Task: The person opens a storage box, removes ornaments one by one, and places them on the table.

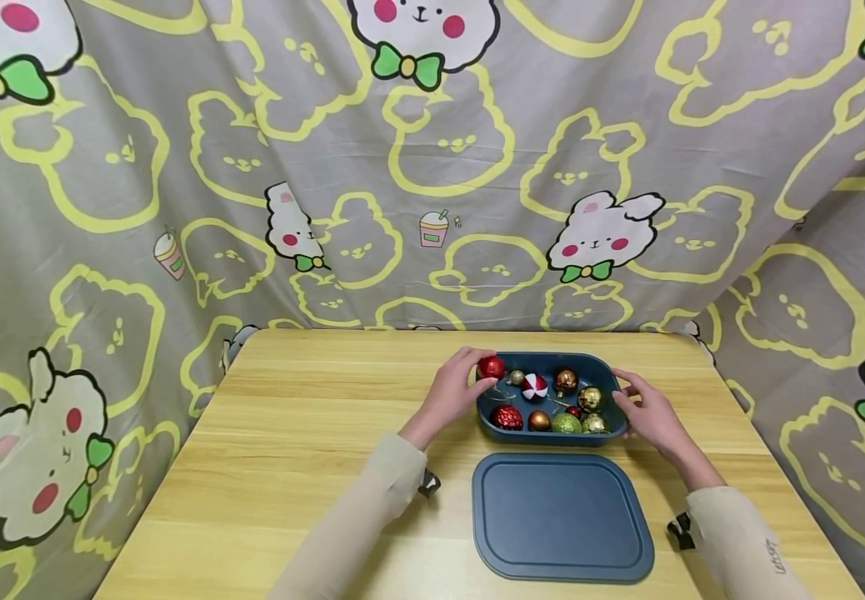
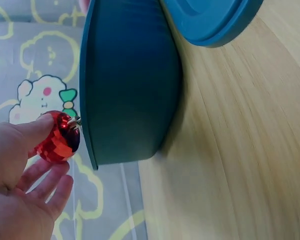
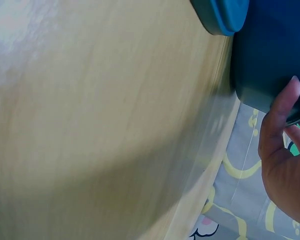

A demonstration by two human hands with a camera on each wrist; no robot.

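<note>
My left hand (image 1: 449, 392) pinches a shiny red Christmas ball (image 1: 491, 367) between thumb and fingers at the left end of a dark blue container (image 1: 545, 439). In the left wrist view, this red ball (image 2: 57, 142) has a metal cap turned towards the container's rim. The right hand (image 1: 652, 417) grips the container's right end; in the right wrist view one digit lies along the outer wall (image 3: 270, 55). Inside are several other balls, including a red one (image 1: 507, 417), a red-and-white one (image 1: 533, 387), a green one (image 1: 566, 423) and a gold one (image 1: 589, 398).
A flat dark blue lid (image 1: 563, 517) lies on the wooden table (image 1: 290, 467), just in front of the container. Patterned grey curtain (image 1: 470, 283) hangs behind the table and along both sides.
</note>
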